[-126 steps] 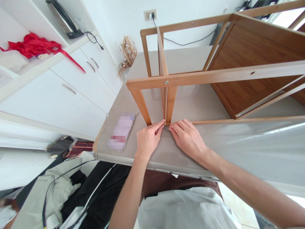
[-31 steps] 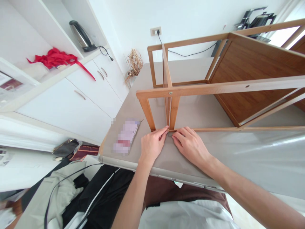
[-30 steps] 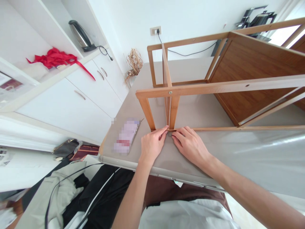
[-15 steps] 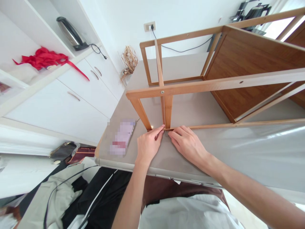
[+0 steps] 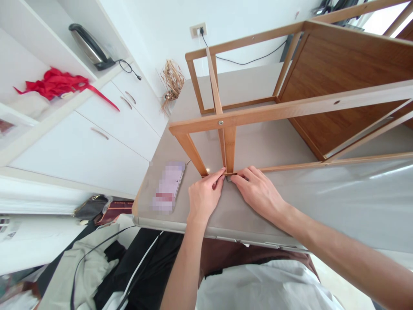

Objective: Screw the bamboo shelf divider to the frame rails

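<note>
A wooden frame (image 5: pixel 196 125), like a shelf or rack lying on its side, rests on the grey-covered table (image 5: pixel 190 224). My left hand (image 5: pixel 206 193) is closed at its near bottom rail, thumb and forefinger pressed against the foot of an upright post (image 5: pixel 230 148). Just to the right, my right hand (image 5: pixel 260 189) has its fingers curled together, the tips at a small grey metal piece (image 5: pixel 229 178) beside the same joint. That piece is mostly hidden, so its kind cannot be made out. Left of my hands lies a phone-like object (image 5: pixel 170 185), blurred out.
White cabinets (image 5: pixel 64 142) stand at the left, holding a kettle (image 5: pixel 92 47) and red ribbon (image 5: pixel 54 84). Dried stalks (image 5: pixel 172 82) are by the wall under a socket (image 5: pixel 198 30). A wooden panel (image 5: pixel 348 73) slants inside the frame. Clothes and cables (image 5: pixel 97 267) lie below the table.
The camera view has shifted slightly. Both hands stay at the same joint, and the small metal piece between them shows a little more clearly.
</note>
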